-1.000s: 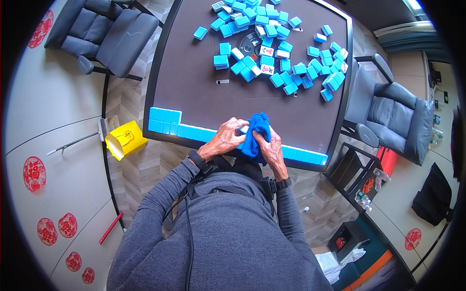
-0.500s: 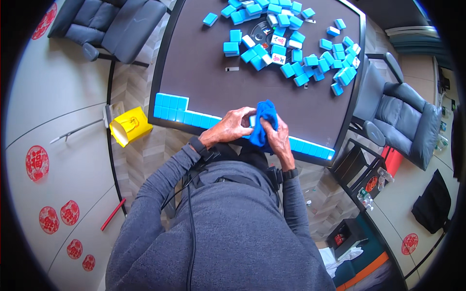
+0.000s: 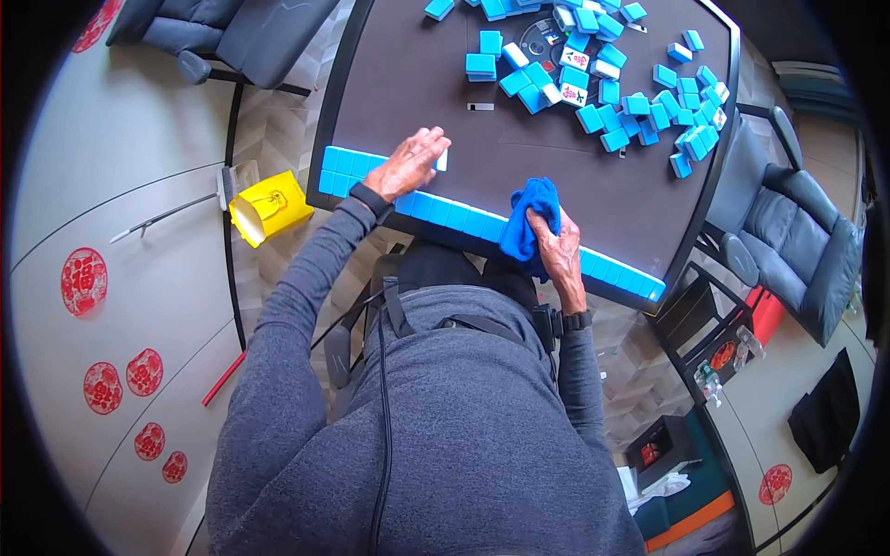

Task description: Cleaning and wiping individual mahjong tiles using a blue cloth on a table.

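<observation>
My left hand [image 3: 408, 167] is closed on a mahjong tile [image 3: 442, 161], whose white side shows beside the fingertips. It hovers over the left part of a long row of blue-backed mahjong tiles [image 3: 454, 214] along the table's near edge. At the row's left end a second line of tiles [image 3: 347, 161] lies against it. My right hand [image 3: 560, 252] grips a crumpled blue cloth [image 3: 532, 215] over the row, right of the middle. The cloth hides some of the tiles beneath it.
Loose mahjong tiles [image 3: 640, 107] are scattered over the far right of the dark table [image 3: 408, 83], around a round centre panel [image 3: 540, 39]. A yellow bin [image 3: 278, 206] stands on the floor left of the table. Grey armchairs [image 3: 783, 227] flank it.
My left hand has moved left and away from the cloth, carrying a tile toward the row's left part. My right hand stays near the middle with the cloth. The view has shifted slightly.
</observation>
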A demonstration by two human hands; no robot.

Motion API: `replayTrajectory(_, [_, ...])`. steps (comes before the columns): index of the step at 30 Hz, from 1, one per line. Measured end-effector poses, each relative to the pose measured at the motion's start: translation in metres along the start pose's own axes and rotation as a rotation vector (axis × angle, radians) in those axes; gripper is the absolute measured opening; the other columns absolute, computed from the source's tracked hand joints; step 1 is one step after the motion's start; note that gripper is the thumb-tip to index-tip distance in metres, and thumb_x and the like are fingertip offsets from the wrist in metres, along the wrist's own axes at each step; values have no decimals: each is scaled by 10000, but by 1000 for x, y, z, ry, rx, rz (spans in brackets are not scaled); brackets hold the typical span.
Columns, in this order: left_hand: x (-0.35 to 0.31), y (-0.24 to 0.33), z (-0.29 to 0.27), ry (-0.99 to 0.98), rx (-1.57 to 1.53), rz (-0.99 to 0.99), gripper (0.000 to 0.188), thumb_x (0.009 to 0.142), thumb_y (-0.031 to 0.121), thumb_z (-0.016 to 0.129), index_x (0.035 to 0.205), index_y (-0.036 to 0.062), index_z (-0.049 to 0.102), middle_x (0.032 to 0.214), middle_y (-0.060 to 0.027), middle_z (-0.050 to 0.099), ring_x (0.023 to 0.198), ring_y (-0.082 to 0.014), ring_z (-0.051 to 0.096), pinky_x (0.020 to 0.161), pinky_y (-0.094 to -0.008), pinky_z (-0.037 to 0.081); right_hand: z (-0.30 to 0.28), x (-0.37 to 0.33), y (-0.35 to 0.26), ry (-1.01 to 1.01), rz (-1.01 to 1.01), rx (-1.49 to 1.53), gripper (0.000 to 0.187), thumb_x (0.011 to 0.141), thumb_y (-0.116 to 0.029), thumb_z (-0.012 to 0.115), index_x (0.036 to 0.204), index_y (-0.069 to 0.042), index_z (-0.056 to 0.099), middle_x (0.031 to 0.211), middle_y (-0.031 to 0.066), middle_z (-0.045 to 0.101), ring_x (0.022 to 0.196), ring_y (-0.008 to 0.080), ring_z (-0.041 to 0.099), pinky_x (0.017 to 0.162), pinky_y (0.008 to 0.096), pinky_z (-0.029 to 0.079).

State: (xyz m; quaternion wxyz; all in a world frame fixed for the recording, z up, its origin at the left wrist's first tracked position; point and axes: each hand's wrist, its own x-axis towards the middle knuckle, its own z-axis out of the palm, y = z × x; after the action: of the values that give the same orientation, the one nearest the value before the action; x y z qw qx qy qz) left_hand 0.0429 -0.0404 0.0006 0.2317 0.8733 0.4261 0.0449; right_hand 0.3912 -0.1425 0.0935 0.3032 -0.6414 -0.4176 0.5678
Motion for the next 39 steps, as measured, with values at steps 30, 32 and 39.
replayTrajectory(30, [-64, -29, -26, -197, 6, -145, 462, 1072, 250, 663, 1507, 150, 543, 1528, -171, 547, 1434, -430, 503, 1204, -553, 416, -5, 1, 8, 13, 39, 19, 425, 1057, -352, 736, 1296, -1, 718, 1068, 51, 738, 998, 142, 661, 923, 338, 559])
replayTrajectory(32, [-62, -29, -23, -241, 48, -230, 429, 1116, 330, 597, 1506, 157, 547, 1582, -185, 518, 1526, -454, 429, 1274, -570, 340, -8, 1, 8, -3, 58, 13, 426, 1058, -344, 737, 1308, 0, 714, 1069, 46, 741, 985, 138, 662, 919, 330, 559])
replayTrajectory(39, [-34, -22, 12, -7, 42, -190, 533, 1055, 339, 714, 1517, 134, 545, 1559, -254, 530, 1492, -469, 479, 1241, -593, 384, -9, 0, 4, 7, 21, 7, 358, 1053, -344, 719, 1233, -34, 713, 1040, 90, 741, 971, 188, 682, 905, 378, 567])
